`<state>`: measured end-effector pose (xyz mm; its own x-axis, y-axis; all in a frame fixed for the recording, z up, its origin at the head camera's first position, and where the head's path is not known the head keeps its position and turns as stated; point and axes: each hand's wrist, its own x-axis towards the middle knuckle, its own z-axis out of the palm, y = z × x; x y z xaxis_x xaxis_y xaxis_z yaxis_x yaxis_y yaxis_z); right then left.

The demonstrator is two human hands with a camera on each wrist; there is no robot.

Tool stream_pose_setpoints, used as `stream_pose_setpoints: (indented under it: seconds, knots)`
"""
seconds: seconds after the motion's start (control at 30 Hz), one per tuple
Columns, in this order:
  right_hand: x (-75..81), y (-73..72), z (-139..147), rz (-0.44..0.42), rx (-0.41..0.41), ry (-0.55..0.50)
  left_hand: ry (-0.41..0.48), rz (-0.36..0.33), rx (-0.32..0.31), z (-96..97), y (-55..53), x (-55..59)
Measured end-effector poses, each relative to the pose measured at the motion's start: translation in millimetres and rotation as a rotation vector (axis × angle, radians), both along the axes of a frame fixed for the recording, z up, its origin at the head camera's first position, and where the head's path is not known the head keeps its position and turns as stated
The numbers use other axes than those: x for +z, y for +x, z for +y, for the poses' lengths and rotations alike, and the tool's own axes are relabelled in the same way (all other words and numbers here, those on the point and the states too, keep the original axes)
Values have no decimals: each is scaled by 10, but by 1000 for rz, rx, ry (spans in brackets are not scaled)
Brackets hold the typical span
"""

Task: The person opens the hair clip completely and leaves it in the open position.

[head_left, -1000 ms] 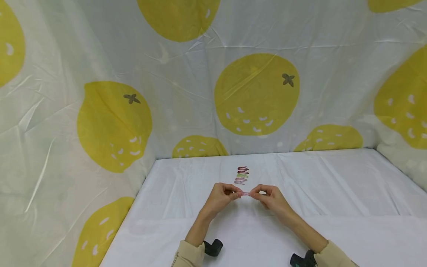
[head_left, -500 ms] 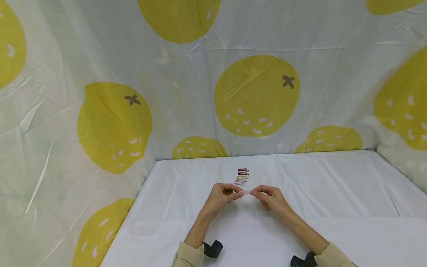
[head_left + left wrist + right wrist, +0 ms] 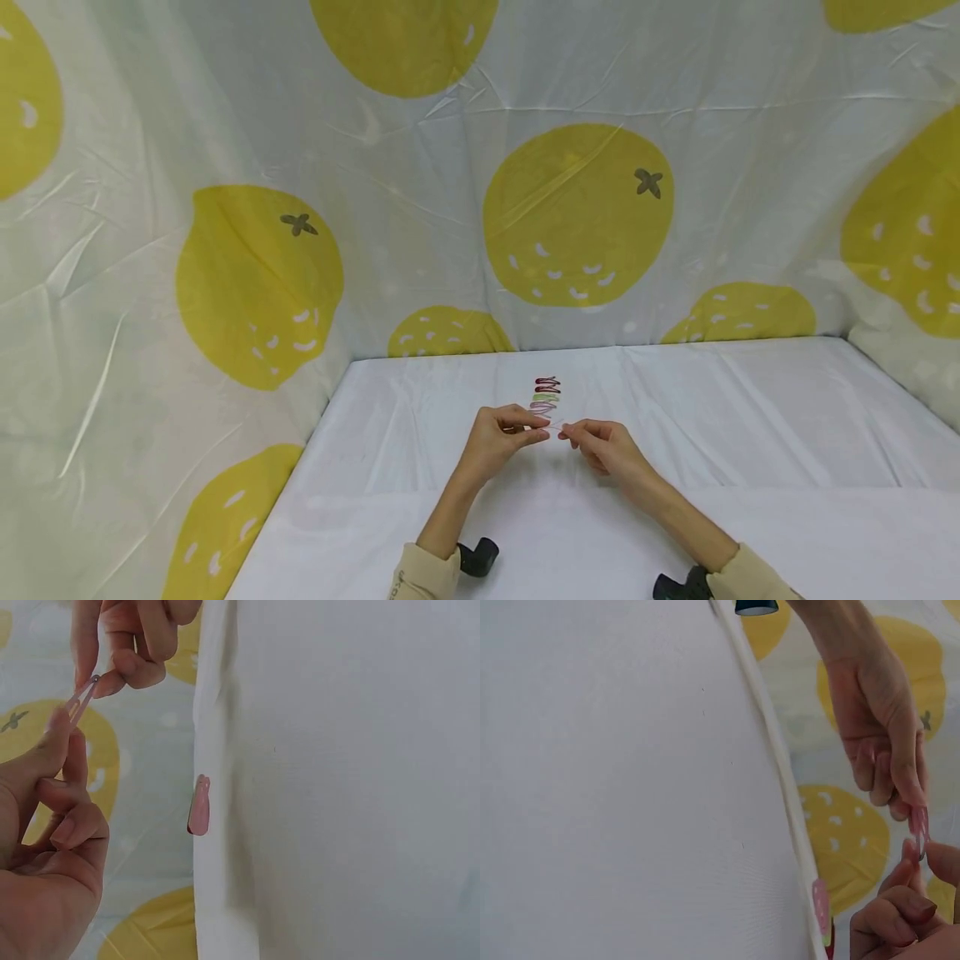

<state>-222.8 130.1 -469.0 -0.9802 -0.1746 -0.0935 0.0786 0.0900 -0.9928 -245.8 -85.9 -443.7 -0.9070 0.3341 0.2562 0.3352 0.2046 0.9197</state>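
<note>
My left hand (image 3: 501,437) pinches one end of a pink snap hair clip (image 3: 85,702) between thumb and finger. At the clip's other end, my right hand (image 3: 606,446) pinches the narrow tip with thumb and index finger. The clip's two thin arms stand apart in the left wrist view. Both hands are raised over the white table, fingertips close together. Just beyond them lies a column of snap hair clips: red clips (image 3: 547,388) at the far end, a green clip (image 3: 545,397) in the middle, and pink clips (image 3: 543,408) nearest, partly behind the left fingertips in the head view.
A white cloth covers the table (image 3: 750,417). Behind and to the left hangs a pale curtain (image 3: 420,208) printed with yellow lemons. A black wrist device (image 3: 478,557) sits by the left sleeve, and another black device (image 3: 681,586) by the right sleeve.
The held hair clip looked like a flat pink band between the fingertips; now thin, spread lines show there. The left fingers have risen slightly and parted a little; the column of clips stays put.
</note>
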Motion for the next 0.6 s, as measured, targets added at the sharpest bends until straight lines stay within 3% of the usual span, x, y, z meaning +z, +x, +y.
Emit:
stream_pose_setpoints:
  seconds: [0.13,0.33,0.6]
  knots:
    - [-11,5,-4,24,-6,46,-6,-14,8,-9,-12,-19]
    - [-36,15,1,166,-17,138,-50,-22,35,-41,-19,-52]
    - [-59,-32,-5,274,-37,206,-123,29,86,-44,-41,-73]
